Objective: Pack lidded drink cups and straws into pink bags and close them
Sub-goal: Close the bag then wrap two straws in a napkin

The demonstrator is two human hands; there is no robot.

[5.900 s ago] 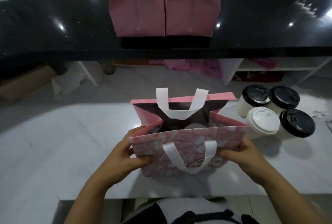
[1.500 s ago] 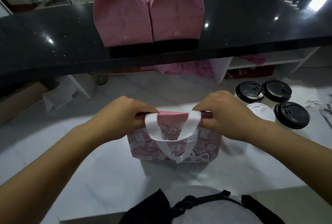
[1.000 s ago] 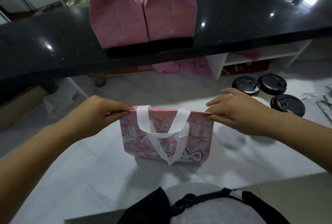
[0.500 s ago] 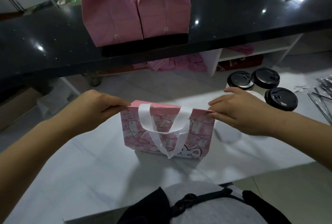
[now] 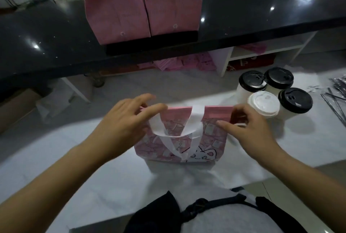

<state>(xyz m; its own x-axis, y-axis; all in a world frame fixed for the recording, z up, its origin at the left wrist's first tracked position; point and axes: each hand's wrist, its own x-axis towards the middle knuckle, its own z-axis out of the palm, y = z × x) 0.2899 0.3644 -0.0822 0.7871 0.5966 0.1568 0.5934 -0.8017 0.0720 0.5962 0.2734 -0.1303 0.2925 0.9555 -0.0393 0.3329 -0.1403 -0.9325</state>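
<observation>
Closing step, by the look of it. On the white table (image 5: 299, 139), straight ahead and between both hands: a flat-bottomed pink cartoon-printed bag (image 5: 179, 144), seemingly non-woven fabric, with white strap handles (image 5: 194, 120). Stands upright, top edge folded over into a plain pink flap (image 5: 217, 111).

Long axis of that flap runs left to right, one end under each hand, so neither is nearer. Left hand (image 5: 127, 126) at the left end: fingers straight and spread, thumb resting across the corner, slack rather than gripping, though blurred. Right hand (image 5: 250, 131) at the right end: fingers curled over the flap, thumb stretched along the printed front, clamped on the fold.

Probably calls next for pressing the crease flat along its length.

Just beyond the right hand, four white lidded paper cups (image 5: 262, 105) clustered, three with black lids and one with white. At the far right edge, what look like thin wrapped straws (image 5: 333, 100).
</observation>
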